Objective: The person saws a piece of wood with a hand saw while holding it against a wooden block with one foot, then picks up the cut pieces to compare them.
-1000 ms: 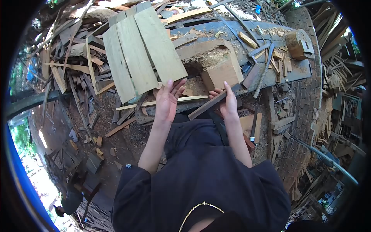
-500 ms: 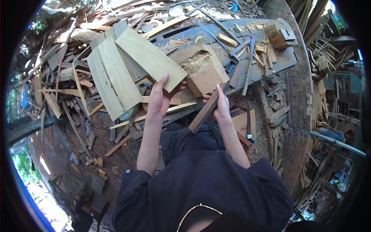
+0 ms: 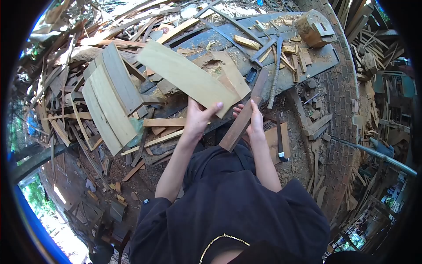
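My left hand (image 3: 197, 119) grips a wide pale board (image 3: 187, 78) by its lower edge, with the thumb on its face. The board slants from upper left to lower right and hides part of a light wooden block (image 3: 236, 75) with a rough hollow. In my right hand (image 3: 256, 122) is a narrow dark wooden strip (image 3: 243, 116), held between thumb and fingers. It points up and to the right, close to the board's lower right end. On my left leans a stack of wide pale boards (image 3: 107, 94).
A grey work surface (image 3: 323, 59) bears a round log piece (image 3: 314, 30), a curved dark-bladed tool (image 3: 275, 72), small offcuts and shavings. Scrap wood (image 3: 74, 116) is heaped at left. A brick edge (image 3: 340, 101) runs along the right, and a dark tool (image 3: 280, 145) lies near my right forearm.
My left hand has carried the pale board right, away from the leaning stack and over the block. The dark strip has shifted slightly and now reaches farther up past my right hand.
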A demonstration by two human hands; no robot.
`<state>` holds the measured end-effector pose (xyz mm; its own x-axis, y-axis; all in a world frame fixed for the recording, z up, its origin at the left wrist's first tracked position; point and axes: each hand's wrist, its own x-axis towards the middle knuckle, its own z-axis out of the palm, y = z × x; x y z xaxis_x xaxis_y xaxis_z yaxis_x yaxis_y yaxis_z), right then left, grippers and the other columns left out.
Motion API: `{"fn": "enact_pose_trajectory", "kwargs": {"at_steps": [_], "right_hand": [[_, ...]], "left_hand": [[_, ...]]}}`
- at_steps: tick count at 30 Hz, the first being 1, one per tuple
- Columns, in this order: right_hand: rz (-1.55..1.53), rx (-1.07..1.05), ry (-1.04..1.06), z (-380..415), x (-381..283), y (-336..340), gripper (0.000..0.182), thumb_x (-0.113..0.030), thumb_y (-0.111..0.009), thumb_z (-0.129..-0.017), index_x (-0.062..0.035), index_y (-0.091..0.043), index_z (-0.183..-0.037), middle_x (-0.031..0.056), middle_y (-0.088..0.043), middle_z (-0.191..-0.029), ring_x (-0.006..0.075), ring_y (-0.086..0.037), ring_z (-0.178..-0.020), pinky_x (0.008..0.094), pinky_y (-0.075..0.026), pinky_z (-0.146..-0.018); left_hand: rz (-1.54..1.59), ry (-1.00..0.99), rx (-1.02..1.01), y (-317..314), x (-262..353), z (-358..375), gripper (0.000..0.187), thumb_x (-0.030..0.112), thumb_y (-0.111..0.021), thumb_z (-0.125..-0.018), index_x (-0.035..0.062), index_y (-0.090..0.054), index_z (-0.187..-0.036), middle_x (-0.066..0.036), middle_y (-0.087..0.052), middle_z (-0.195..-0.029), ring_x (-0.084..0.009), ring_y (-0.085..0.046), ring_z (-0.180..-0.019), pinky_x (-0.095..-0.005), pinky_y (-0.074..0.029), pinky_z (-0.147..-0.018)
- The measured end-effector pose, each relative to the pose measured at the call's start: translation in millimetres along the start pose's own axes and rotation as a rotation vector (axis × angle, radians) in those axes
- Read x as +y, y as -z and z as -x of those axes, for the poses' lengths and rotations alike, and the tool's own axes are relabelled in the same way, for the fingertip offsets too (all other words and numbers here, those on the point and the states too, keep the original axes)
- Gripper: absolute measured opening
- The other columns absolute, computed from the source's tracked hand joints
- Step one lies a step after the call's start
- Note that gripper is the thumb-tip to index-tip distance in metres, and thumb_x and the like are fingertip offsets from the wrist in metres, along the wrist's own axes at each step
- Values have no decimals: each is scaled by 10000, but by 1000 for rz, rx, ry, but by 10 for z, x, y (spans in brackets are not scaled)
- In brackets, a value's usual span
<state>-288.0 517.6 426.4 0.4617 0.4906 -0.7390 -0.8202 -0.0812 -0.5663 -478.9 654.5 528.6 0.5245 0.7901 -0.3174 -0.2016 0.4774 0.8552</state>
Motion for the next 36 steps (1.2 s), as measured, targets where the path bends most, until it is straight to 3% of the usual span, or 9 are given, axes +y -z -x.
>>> {"fn": "enact_pose_trajectory", "kwargs": {"at_steps": [5, 6, 9, 10, 11, 13, 15, 27, 36], "right_hand": [[129, 67, 167, -497, -356, 281, 293, -30, -630, -987, 50, -542, -1255, 188, -674, -1141, 340, -757, -938, 512, -695, -749], [236, 79, 206, -602, -425, 304, 257, -45, -644, -1002, 43, -600, -1239, 165, -706, -1061, 305, -764, -963, 444, -684, -753], [579, 69, 315, -829, -660, 141, 276, -110, -646, -1030, 64, -620, -1241, 193, -747, -1024, 313, -765, -1002, 454, -648, -767], [950, 119, 561, -1034, -622, 87, 284, -202, -639, -1075, 41, -628, -1223, 219, -760, -1040, 354, -786, -947, 446, -627, -779], [1278, 160, 747, -1193, -578, 55, 420, -317, -586, -1103, 61, -582, -1287, 348, -741, -1054, 483, -759, -930, 540, -599, -787], [1402, 0, 659, -1370, -575, -267, 532, -406, -549, -1108, 93, -523, -1294, 407, -709, -999, 584, -703, -945, 623, -569, -817], [1616, -177, 595, -1627, -519, -591, 549, -422, -540, -1109, 104, -493, -1257, 392, -714, -912, 581, -708, -923, 651, -564, -816], [1842, -386, 816, -2452, 233, -1503, 352, -274, -618, -1007, 27, -525, -1164, 255, -773, -843, 458, -782, -812, 570, -624, -771], [1894, -387, 667, -2055, 44, -1213, 747, -459, -752, -919, 17, -451, -1410, 292, -736, -1109, 456, -763, -977, 558, -610, -837]], "left_hand": [[129, 400, -143, -321, -543, -17, 756, 179, -841, -959, -18, -401, -1541, -133, -620, -1444, -228, -610, -1352, -373, -520, -1119], [116, 457, -151, -316, -642, -29, 657, 226, -780, -1018, 9, -435, -1533, -97, -654, -1403, -194, -655, -1292, -357, -561, -1064], [375, 582, -120, -330, -839, -105, 591, 251, -735, -1054, 40, -455, -1529, -73, -664, -1390, -166, -698, -1203, -337, -597, -978], [349, 578, -46, -431, -833, -106, 526, 297, -747, -1047, 78, -521, -1467, -12, -720, -1226, -91, -732, -1005, -249, -588, -796], [351, 574, -29, -463, -893, -108, 526, 297, -747, -1047, 78, -521, -1467, -12, -720, -1226, -91, -732, -1005, -249, -588, -796], [323, 552, 35, -458, -1004, -108, 514, 284, -762, -1037, 81, -531, -1449, -2, -715, -1200, -70, -701, -950, -235, -540, -731], [321, 502, 71, -462, -977, -45, 500, 262, -749, -1045, 82, -528, -1456, 5, -704, -1197, -65, -678, -941, -236, -518, -725], [365, 256, 277, -380, -761, 15, 422, 211, -758, -1039, 68, -563, -1385, 30, -665, -1052, -24, -471, -666, -205, -375, -576], [426, 255, 313, -273, -745, -156, 328, 245, -711, -1073, 74, -594, -1327, 34, -635, -950, -20, -400, -555, -199, -340, -530]]}}
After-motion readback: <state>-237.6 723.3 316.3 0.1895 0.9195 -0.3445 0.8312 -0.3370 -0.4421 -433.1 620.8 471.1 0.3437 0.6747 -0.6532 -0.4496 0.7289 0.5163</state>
